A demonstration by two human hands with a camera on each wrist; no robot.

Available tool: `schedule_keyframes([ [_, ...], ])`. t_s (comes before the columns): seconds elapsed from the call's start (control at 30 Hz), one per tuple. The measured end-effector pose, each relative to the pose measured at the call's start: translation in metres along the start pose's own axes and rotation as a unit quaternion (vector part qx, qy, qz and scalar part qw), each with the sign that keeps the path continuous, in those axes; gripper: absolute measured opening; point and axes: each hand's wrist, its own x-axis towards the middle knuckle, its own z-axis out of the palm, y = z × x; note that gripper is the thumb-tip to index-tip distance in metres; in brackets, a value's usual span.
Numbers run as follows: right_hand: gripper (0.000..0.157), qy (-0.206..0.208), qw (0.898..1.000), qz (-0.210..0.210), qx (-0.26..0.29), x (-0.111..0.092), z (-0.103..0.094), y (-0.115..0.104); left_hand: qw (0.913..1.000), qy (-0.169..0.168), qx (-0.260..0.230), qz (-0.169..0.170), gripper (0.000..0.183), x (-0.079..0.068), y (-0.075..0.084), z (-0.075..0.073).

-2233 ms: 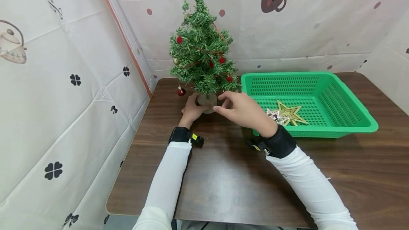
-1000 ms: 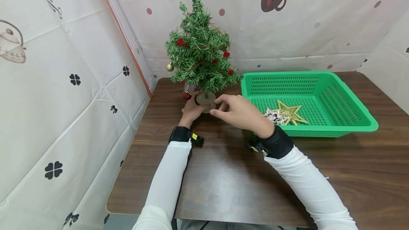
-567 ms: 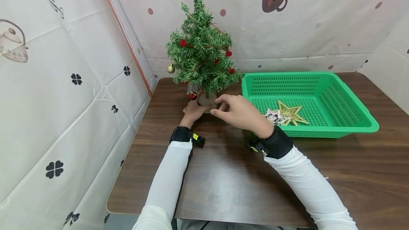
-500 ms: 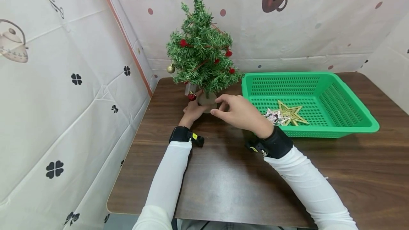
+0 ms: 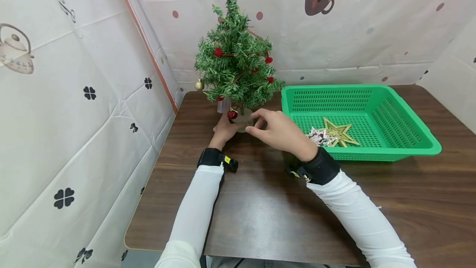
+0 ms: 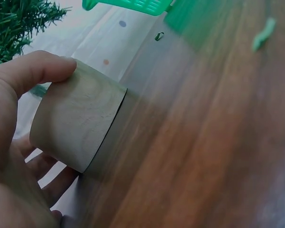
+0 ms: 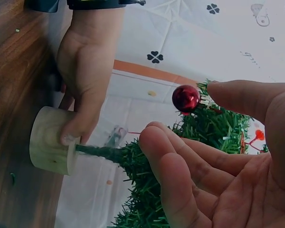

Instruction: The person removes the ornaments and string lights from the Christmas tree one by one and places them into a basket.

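In the head view, the small tree [image 5: 238, 65] stood upright at the back of the brown table [image 5: 256, 206], left of the green basket [image 5: 398, 115]. Its trimming looked partly done: a gold bauble [image 5: 199, 84] hung at one side, a red bauble [image 5: 232, 113] hung low in front of the wooden base [image 5: 245, 116], and several red balls, one of them a red ball [image 5: 218, 52] high up, sat among the needles. The tip was bare, and a gold star [image 5: 339, 131] and a silver ornament [image 5: 320, 136] lay in the basket, so those seemed to be what was left to put up. The left hand [image 5: 224, 129] gripped the base; the right hand [image 5: 277, 131] was just beside it. A clear piece [image 5: 223, 105] showed behind, too faint to name.

In the left wrist view, the thumb pressed the base's upper edge and the fingers curled round its far side.

In the right wrist view, the right thumb and fingers were apart, holding nothing, with the red bauble just off the thumb tip. The base stood on the table in the left hand's grip, so the step in hand seemed to be steadying or turning the tree
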Motion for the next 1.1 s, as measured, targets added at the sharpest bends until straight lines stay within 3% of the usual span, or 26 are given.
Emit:
schedule_keyframes([
  [0.33, 0.052, 0.016, 1.000, 0.001, -0.007, 0.0029, 0.0021, 0.0031, 0.9992, 0.002, -0.029, 0.028, 0.078, -0.0024, -0.0009, 0.0015],
  [0.6, 0.057, 0.026, 1.000, 0.000, -0.012, 0.0040, 0.0039, 0.0020, 0.9994, -0.030, -0.015, 0.008, 0.082, -0.0042, 0.0012, -0.0007],
  [0.83, 0.055, 0.050, 0.999, -0.013, 0.009, 0.0040, 0.0045, 0.0029, 0.9990, -0.015, -0.042, 0.003, 0.080, -0.0063, 0.0016, -0.0012],
  [1.1, 0.052, 0.094, 0.994, -0.023, 0.042, 0.0032, 0.0041, 0.0074, 0.9995, 0.002, -0.024, 0.018, 0.081, -0.0045, 0.0017, 0.0022],
])
